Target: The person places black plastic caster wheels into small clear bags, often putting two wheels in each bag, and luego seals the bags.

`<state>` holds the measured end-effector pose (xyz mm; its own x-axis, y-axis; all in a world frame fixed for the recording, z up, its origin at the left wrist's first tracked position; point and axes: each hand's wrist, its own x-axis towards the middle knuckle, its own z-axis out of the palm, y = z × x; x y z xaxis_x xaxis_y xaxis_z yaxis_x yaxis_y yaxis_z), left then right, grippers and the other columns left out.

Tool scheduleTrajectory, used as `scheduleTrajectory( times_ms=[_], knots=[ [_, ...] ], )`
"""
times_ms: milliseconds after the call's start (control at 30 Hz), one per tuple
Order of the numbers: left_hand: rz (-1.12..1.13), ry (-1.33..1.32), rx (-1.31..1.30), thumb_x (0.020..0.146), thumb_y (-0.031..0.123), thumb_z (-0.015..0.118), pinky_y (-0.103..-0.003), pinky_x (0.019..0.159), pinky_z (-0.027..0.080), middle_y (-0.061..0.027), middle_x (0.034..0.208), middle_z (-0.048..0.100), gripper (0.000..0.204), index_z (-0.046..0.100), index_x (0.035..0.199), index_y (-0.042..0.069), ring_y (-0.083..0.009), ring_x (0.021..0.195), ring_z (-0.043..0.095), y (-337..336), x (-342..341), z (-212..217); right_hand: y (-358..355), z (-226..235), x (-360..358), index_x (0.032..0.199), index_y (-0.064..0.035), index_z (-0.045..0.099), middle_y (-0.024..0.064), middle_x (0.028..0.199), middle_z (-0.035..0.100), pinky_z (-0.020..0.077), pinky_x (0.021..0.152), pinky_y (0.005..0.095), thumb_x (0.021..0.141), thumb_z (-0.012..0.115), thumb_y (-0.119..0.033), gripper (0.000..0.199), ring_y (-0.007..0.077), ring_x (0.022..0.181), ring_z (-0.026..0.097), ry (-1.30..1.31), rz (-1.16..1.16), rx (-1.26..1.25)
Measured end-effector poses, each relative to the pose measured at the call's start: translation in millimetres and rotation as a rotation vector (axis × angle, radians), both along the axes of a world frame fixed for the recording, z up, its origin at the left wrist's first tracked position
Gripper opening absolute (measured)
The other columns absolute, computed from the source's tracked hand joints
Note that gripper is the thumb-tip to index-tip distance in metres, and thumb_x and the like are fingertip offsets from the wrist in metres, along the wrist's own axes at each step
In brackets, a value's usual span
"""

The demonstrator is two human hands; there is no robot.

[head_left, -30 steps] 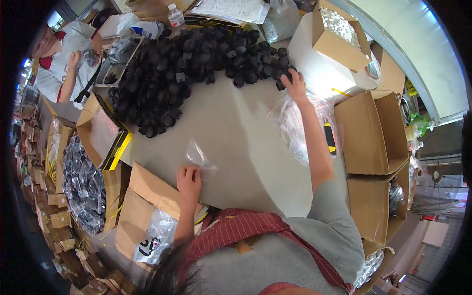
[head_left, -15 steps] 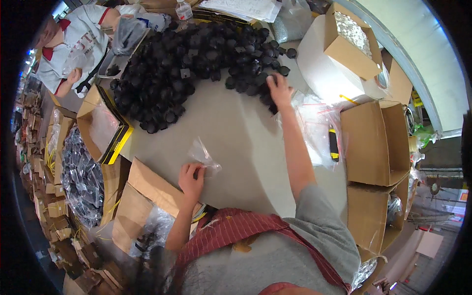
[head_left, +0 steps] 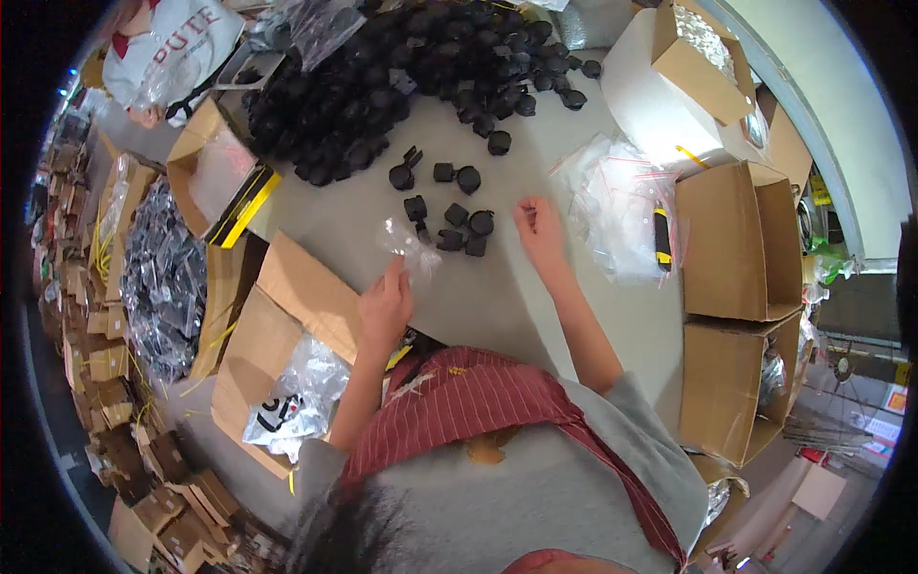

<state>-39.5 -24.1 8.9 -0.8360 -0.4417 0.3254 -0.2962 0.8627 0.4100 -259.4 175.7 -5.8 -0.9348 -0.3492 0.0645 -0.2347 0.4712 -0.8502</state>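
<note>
My left hand [head_left: 385, 304] pinches a small clear plastic bag [head_left: 413, 247] at its near end, over the table. Just beyond and to the right of the bag lies a loose group of small black plastic parts [head_left: 471, 222], blocky and rounded. To the right of that group is my right hand [head_left: 540, 234], apart from the parts, with its fingers curled inward. Whether anything is inside those fingers is hidden. A large heap of similar black parts [head_left: 373, 100] covers the far side of the table.
Flat clear bags [head_left: 612, 206] lie at the right, with a black and yellow cutter [head_left: 662, 239] on them. Open cardboard boxes [head_left: 724, 239] line the right edge. At the left stand a box of clear bags [head_left: 218, 172] and a large box of packed parts [head_left: 163, 282].
My right hand has come back from the heap toward me, and several black parts now lie in mid-table. My left hand has moved forward with the bag. The whole view has shifted.
</note>
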Motion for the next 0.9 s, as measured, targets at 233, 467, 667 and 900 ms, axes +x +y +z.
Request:
scheduleTrajectory(
  times_ms=[233,467,667,900],
  knots=[
    [0.179,-0.065,-0.279,0.091,0.012,0.058,-0.042,0.058,0.051,-0.0096,0.071,0.064,0.039,0.059,0.129,0.010,-0.0283,0.070,0.063,-21.0,-0.4,16.1,-26.3,21.6,64.0,0.112,-0.0029,0.057,0.0149,0.107,0.062,0.0521,0.079,0.0418,0.087,0.071,-0.045,0.051,0.0344,0.092,0.063,0.003,0.274,0.518],
    [0.137,-0.058,-0.273,0.086,0.013,0.061,-0.041,0.064,0.050,-0.0098,0.075,0.064,0.048,0.058,0.134,0.012,-0.0271,0.072,0.062,-9.2,2.7,33.0,-37.1,-9.0,54.1,0.115,-0.0060,0.061,0.0131,0.112,0.062,0.0495,0.081,0.0455,0.080,0.076,-0.039,0.050,0.0341,0.104,0.057,0.591,0.363,0.377],
    [-0.007,-0.293,-0.211,0.081,0.013,0.059,-0.041,0.063,0.054,-0.0113,0.083,0.068,0.052,0.055,0.132,0.005,-0.0269,0.081,0.066,20.5,25.7,14.2,-18.3,9.3,61.9,0.096,-0.0053,0.068,0.0061,0.082,0.063,0.0480,0.066,0.0362,0.085,0.073,-0.033,0.031,0.0217,0.073,0.059,-0.301,0.538,0.090],
    [-0.158,-0.244,0.048,0.082,0.014,0.058,-0.046,0.059,0.053,-0.0123,0.070,0.067,0.038,0.063,0.119,0.007,-0.0316,0.066,0.067,48.2,25.2,-1.2,5.2,37.6,94.2,0.103,-0.0008,0.068,0.0003,0.080,0.059,0.0412,0.055,0.0242,0.092,0.067,-0.039,0.040,0.0087,0.068,0.055,-1.140,0.540,-0.228]
  ],
)
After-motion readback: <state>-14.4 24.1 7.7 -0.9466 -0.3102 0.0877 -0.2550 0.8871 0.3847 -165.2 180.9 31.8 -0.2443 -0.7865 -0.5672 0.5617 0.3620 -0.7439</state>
